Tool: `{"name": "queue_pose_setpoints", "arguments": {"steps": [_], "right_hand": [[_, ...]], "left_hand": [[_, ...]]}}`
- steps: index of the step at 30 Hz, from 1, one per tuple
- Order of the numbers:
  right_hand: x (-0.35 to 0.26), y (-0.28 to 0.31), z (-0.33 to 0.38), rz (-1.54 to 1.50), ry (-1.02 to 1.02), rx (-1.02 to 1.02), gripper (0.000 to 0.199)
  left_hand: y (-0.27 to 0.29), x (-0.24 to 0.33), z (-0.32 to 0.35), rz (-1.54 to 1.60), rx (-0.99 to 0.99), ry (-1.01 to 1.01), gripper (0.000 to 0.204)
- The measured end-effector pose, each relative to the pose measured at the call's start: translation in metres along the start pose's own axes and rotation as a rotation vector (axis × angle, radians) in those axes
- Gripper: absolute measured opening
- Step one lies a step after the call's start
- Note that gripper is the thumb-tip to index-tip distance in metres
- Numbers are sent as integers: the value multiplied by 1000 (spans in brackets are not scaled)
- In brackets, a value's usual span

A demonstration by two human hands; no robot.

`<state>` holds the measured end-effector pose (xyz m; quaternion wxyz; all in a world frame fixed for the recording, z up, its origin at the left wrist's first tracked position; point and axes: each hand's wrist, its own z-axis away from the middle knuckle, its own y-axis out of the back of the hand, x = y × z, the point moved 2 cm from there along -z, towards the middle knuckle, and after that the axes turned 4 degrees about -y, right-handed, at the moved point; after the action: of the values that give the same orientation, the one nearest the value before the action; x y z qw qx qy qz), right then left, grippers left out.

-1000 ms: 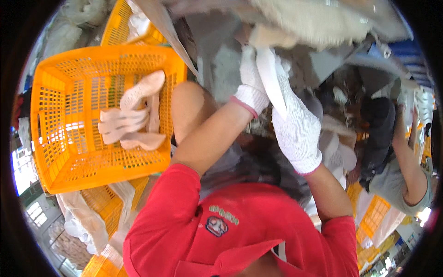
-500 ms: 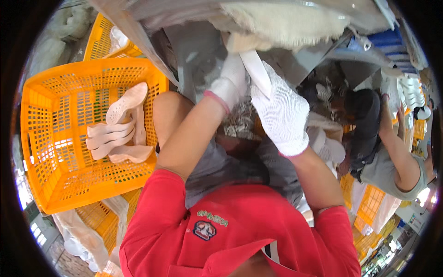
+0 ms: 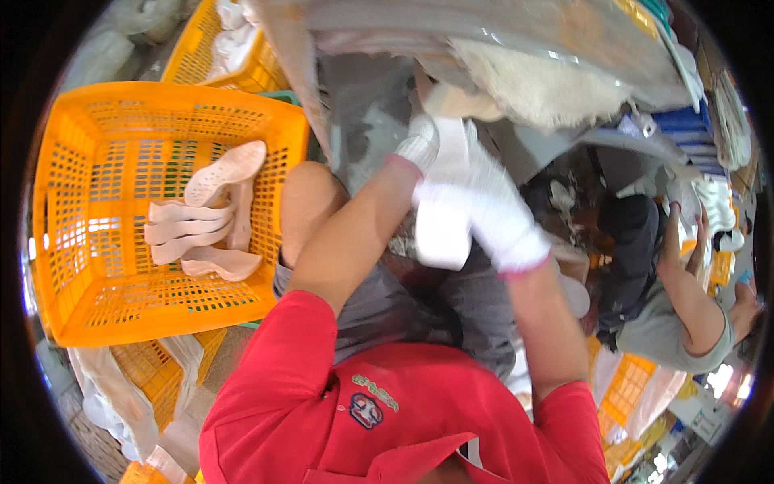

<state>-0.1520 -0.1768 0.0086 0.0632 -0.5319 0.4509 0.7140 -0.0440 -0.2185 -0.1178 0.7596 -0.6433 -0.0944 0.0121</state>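
Note:
A white insole-shaped piece (image 3: pixel 443 230) hangs between my hands, its wide end toward me, its narrow end beside a pale rounded block (image 3: pixel 461 102) under the machine cover. My right hand (image 3: pixel 496 194), in a white knit glove, is closed on its right side. My left hand (image 3: pixel 422 143), also gloved, is at the far end; its fingers are mostly hidden behind the piece. Motion blurs the piece and the right glove. To the left, an orange basket (image 3: pixel 93 302) holds several beige insoles (image 3: pixel 226 173), one with small holes.
A grey machine cover (image 3: pixel 379 28) with a frayed cloth strip (image 3: pixel 540 85) overhangs my hands. Another orange basket (image 3: pixel 184 58) with white pieces stands at the far left. On the right, a person in a grey shirt (image 3: pixel 685 331) works close by. My knees are below the machine.
The white piece has turned and come toward me, showing its broad face and wide end. My left hand has shifted slightly right and the right hand slightly nearer; the view has also shifted.

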Motion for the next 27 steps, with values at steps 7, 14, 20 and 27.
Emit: {"name": "queue_pose_setpoints", "arguments": {"steps": [7,14,20,27], "right_hand": [[-15,-15,101,454,2,32,51],[-23,-4,39,499,-25,295,65],[-15,4,34,516,-48,293,63],[7,0,6,464,128,361,44]], "left_hand": [[17,-33,52,59,102,140,81],[1,-1,6,-32,8,-2,78],[17,-2,20,-179,110,53,75],[23,-18,43,184,128,-250,77]]}}
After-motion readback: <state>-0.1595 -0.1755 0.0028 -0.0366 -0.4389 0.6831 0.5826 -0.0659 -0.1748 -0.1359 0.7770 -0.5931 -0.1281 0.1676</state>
